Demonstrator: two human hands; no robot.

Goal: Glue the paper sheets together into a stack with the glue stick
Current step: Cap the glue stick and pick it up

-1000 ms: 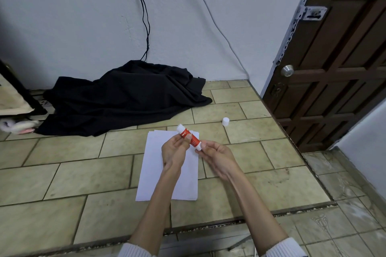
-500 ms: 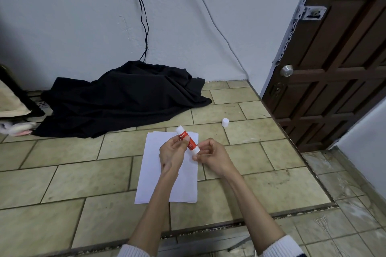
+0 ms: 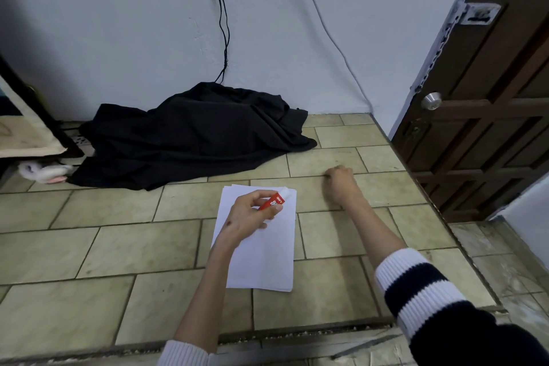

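L hand (image 3: 251,215) grips glue stick (image 3: 272,202) above upper part of paper sheets (image 3: 261,249), which lie stacked on tiled floor (image 3: 133,246). R hand (image 3: 340,183) is on floor right of sheets, fingers curled; contents hidden, grip can't be confirmed.

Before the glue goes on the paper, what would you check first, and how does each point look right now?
1. Glue stick firmly in the left hand: ok, fingers curl round it.
2. Glue end uncapped: cannot tell; the whitish tip over the sheets is too small to read.
3. Paper sheets lying flat on the floor tiles: ok.
4. Sheet edges lined up: not ok, the far corners fan out slightly.
5. Right hand free to steady the paper: not ok, it is away on the tiles, beyond the sheets, fingers curled under.
6. Black cloth clear of the paper: ok, apart.
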